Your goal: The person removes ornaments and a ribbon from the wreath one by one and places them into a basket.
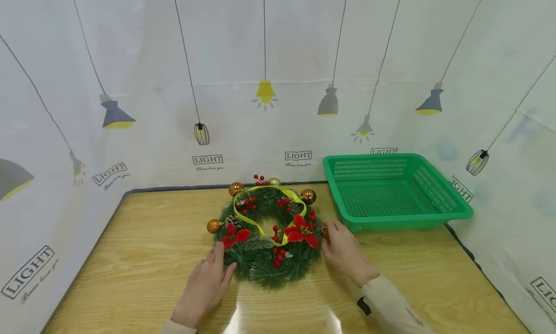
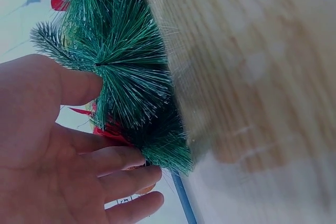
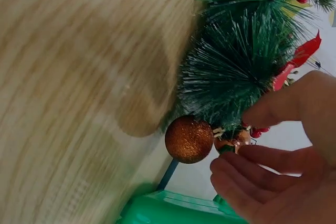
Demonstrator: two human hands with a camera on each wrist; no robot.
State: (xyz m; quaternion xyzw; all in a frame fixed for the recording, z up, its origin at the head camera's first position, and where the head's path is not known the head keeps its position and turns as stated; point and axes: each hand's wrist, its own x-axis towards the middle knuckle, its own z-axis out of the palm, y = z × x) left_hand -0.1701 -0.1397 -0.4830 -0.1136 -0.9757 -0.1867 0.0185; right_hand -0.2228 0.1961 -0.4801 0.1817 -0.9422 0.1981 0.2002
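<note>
A green Christmas wreath (image 1: 269, 271) lies on the wooden table, trimmed with red poinsettias (image 1: 302, 231), red berries, a pinecone, bauble ornaments and a looped yellow ribbon (image 1: 248, 220). My left hand (image 1: 204, 283) is at its front left edge, beside the left red flower; in the left wrist view its fingers (image 2: 126, 182) are extended, with the thumb apart. At the right edge is my right hand (image 1: 345, 252), its thumb and fingers loosely bent and apart. Close to those fingertips hangs a glittery copper bauble (image 3: 189, 139). Whether the right fingertips touch the wreath is hard to tell.
A green plastic basket (image 1: 397, 223) with perforated sides stands at the back right of the table (image 1: 143, 247). White sheeting (image 1: 278, 34) printed with hanging lamps encloses the table at the back and sides.
</note>
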